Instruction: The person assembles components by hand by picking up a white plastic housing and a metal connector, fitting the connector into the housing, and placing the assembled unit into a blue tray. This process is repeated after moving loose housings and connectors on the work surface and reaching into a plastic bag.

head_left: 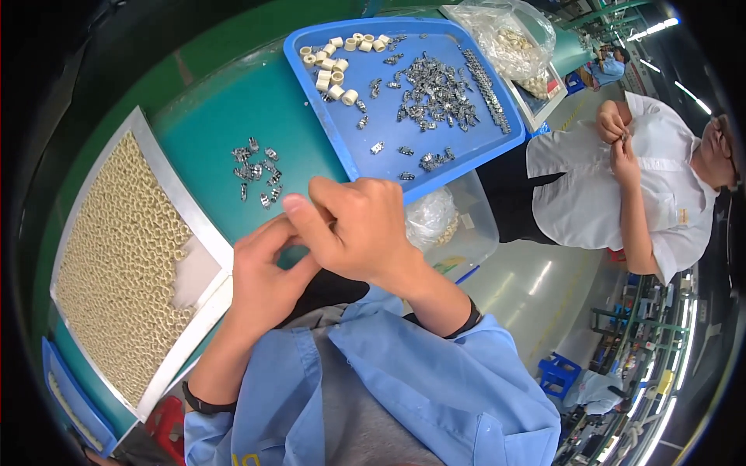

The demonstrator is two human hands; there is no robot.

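My left hand [266, 276] and my right hand [359, 225] meet in front of my chest, over the near edge of the green table. Their fingers are bent and pressed together; whatever they pinch is hidden behind the fingers and thumbs. Just beyond them, a loose group of small metal parts [257, 172] lies on the green tabletop. Farther off to the right, a blue tray [371, 147] holds a large heap of similar metal parts [437, 92], a row of them lined up, and several cream ceramic rings [336, 68] in its far left corner.
At left, a white-framed tray [209, 247] is filled with small cream pieces. A clear plastic bin [475, 241] with bagged parts stands below the blue tray. Plastic bags [509, 39] lie beyond it. A person in a white shirt [622, 179] stands at right, near a blue stool [558, 374].
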